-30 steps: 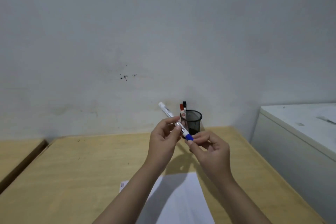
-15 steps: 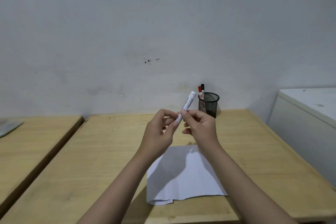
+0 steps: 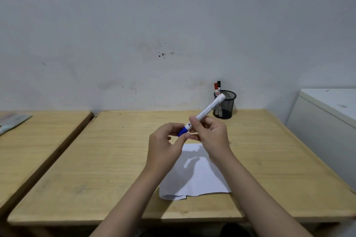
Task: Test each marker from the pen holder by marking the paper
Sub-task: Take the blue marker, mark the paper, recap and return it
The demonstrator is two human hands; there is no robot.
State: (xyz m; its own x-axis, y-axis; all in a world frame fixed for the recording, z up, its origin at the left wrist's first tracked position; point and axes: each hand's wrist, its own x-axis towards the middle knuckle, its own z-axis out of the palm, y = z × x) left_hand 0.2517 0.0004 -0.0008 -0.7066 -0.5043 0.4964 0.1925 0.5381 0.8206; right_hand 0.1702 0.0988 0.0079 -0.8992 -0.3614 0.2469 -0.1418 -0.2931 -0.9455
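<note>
- Two hands hold one marker (image 3: 207, 113) in the air above the far edge of the paper (image 3: 194, 177), which lies flat on the table (image 3: 96, 159).
- The right hand (image 3: 211, 134) has its fingers closed round the white barrel near the blue end; the left hand (image 3: 165, 144) pinches the blue cap (image 3: 182, 132) between thumb and fingertips.
- Step in hand, as I judge it: uncapping this marker before the test stroke. Whether the cap is already loose I cannot tell, since the left fingers cover the joint.
- The marker's long axis runs on a slant: the capped end points down and left, toward the left hand, and the plain white tail points up and right, toward the holder (image 3: 225, 105).
- The holder stands at the back of the table, well beyond the paper and to its right, with a red marker (image 3: 216, 87) and a black marker (image 3: 219, 84) upright in it.
- No ink marks show on the paper, though the hands' shadow falls across much of it.
- The next move calls for a straight pull of the cap along the barrel's axis, then a turn of the right wrist so the tip points down at the paper.
</note>
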